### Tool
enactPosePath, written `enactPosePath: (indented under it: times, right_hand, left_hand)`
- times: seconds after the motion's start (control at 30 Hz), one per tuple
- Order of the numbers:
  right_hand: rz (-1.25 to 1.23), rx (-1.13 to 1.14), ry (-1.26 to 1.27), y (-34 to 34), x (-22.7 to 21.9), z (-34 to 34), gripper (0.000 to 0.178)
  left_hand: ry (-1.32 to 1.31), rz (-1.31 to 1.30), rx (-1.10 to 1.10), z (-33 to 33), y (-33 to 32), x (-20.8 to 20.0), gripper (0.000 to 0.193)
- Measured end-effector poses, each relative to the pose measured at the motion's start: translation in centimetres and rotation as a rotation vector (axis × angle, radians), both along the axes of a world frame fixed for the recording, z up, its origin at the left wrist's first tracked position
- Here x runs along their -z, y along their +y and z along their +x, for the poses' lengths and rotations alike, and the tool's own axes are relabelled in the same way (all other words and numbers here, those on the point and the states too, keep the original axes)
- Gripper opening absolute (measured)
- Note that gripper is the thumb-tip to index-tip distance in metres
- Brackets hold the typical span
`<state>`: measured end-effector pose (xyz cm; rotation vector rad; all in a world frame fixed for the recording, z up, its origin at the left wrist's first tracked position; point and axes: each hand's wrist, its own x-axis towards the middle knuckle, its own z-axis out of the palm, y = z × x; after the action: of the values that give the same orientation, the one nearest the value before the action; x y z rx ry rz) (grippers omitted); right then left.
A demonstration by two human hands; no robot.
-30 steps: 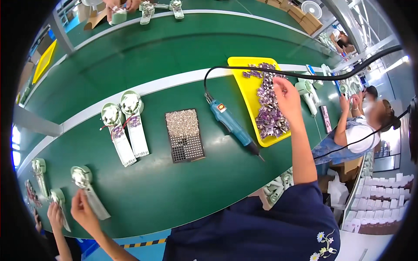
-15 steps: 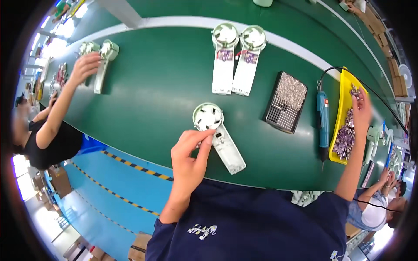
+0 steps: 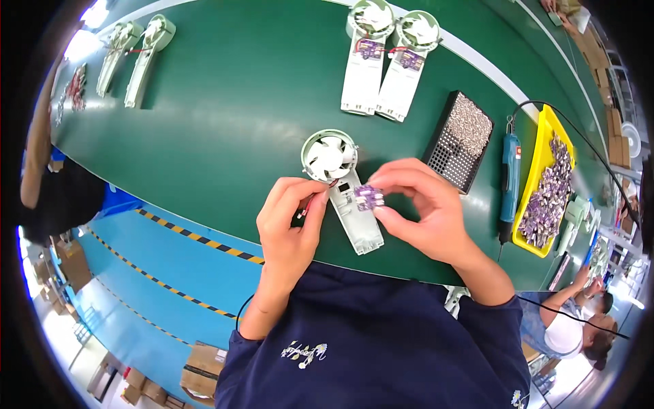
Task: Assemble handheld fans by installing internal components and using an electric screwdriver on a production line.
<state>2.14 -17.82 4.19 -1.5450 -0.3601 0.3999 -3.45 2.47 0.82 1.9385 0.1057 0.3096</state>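
A handheld fan half (image 3: 357, 221) with an open white handle lies on the green table before me, its round fan head (image 3: 330, 157) pointing away. My left hand (image 3: 289, 215) pinches the fan's red wire (image 3: 306, 205) at the left side of the handle, a small white connector hanging below the fingers. Over the handle's right edge, my right hand (image 3: 426, 215) holds a small purple circuit board (image 3: 368, 198) between thumb and fingertips. The board appears just above the handle; whether it touches cannot be made out.
Two fans with purple boards (image 3: 371, 51) lie farther off. To the right are a black screw tray (image 3: 443, 146), a blue electric screwdriver (image 3: 510, 177) with its cable, and a yellow bin (image 3: 543, 123) of circuit boards. Two more fans (image 3: 141, 71) lie far left. Co-workers sit on both sides.
My right hand has come from the yellow bin to the fan, bringing a circuit board. My left hand stays by the handle. The co-worker's hand at the left has withdrawn from the far fans.
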Motion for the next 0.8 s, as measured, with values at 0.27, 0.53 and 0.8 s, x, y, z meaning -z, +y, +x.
enactPosePath:
  times: [0.27,0.53,0.8]
  right_hand:
    - [-0.361,-0.2,-0.471,1.4,0.9,1.7,0.038]
    - [-0.499,-0.14,-0.477,1.8,0.6,0.7,0.041]
    - [-0.5,-0.194,-0.388,1.8,0.1,1.3,0.038]
  left_hand:
    - [-0.025,-0.014,-0.048,-0.1,0.2,0.4,0.014]
    - [-0.019,-0.006,-0.035,0.4,0.1,0.1,0.014]
    - [-0.031,0.008,-0.037,0.5,0.1,0.2,0.015]
